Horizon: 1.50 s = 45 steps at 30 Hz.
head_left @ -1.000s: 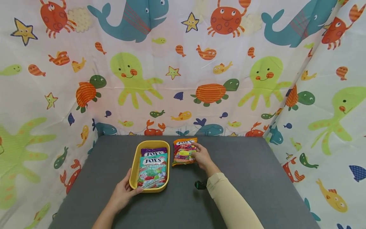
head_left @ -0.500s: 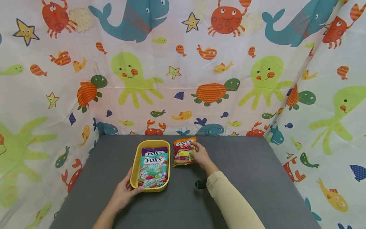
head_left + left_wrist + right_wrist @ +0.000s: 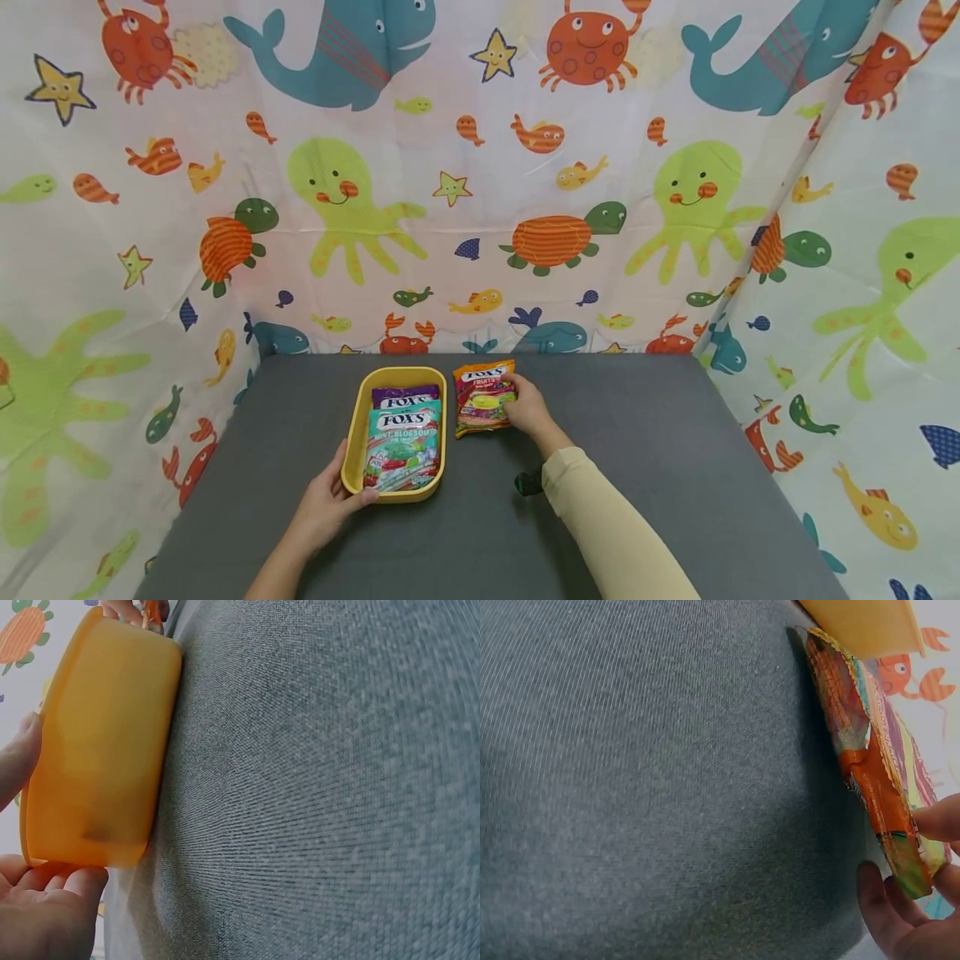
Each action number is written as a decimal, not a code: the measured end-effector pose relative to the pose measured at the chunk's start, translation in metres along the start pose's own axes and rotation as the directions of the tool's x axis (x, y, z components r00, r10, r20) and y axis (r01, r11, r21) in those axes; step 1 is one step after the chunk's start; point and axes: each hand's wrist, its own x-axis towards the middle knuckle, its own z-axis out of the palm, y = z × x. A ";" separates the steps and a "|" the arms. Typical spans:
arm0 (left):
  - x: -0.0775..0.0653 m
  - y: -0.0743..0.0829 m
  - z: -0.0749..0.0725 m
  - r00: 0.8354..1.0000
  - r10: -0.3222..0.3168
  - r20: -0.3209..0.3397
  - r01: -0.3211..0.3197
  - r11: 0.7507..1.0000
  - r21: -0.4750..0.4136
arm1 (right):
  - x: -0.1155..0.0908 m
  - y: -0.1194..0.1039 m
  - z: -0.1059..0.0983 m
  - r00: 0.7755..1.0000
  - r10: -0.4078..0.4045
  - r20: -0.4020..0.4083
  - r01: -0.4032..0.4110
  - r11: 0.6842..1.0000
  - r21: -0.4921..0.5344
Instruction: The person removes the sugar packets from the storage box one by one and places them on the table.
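Observation:
My left hand point(image 3: 324, 507) holds the near left corner of a yellow plastic bin point(image 3: 352, 442), the thumb at its near rim and the fingers along its left side. Inside lie a teal Fox's Mint Blossom candy bag point(image 3: 401, 454) and, partly covered behind it, a purple Fox's bag point(image 3: 386, 395). To the right of the bin, my right hand point(image 3: 531, 410) pinches the right edge of an orange Fox's Fruits candy bag point(image 3: 480, 404) between thumb and fingers. The right wrist view shows that the orange bag point(image 3: 877, 780) is tilted, its held end raised off the cloth.
Grey cloth point(image 3: 637, 467) covers the table. A white curtain point(image 3: 495, 192) printed with sea animals stands around the back and sides. Below the right forearm is a small dark object point(image 3: 528, 483), partly hidden by the sleeve point(image 3: 600, 508).
The view has shifted very slightly. Both hands, the yellow bin and the orange candy bag keep nearly the same places, with only a slight change in the bag's tilt.

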 end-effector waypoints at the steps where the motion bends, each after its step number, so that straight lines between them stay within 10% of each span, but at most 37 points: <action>1: 0.000 0.000 0.000 1.000 0.002 0.000 -0.002 1.000 0.003 | 0.000 0.000 0.000 1.000 0.009 -0.004 -0.009 1.000 -0.023; 19: 0.001 0.001 -0.001 1.000 -0.010 -0.002 0.010 1.000 0.014 | 0.002 0.010 -0.006 0.999 0.024 -0.032 -0.026 0.998 -0.051; 32: 0.003 -0.001 -0.002 1.000 -0.012 0.013 0.012 1.000 0.001 | -0.007 0.000 -0.016 0.978 0.009 -0.206 -0.009 1.000 0.001; 45: 0.003 -0.001 -0.003 1.000 -0.010 0.021 0.010 1.000 0.004 | -0.019 -0.026 -0.016 0.997 -0.061 0.038 0.041 0.914 0.403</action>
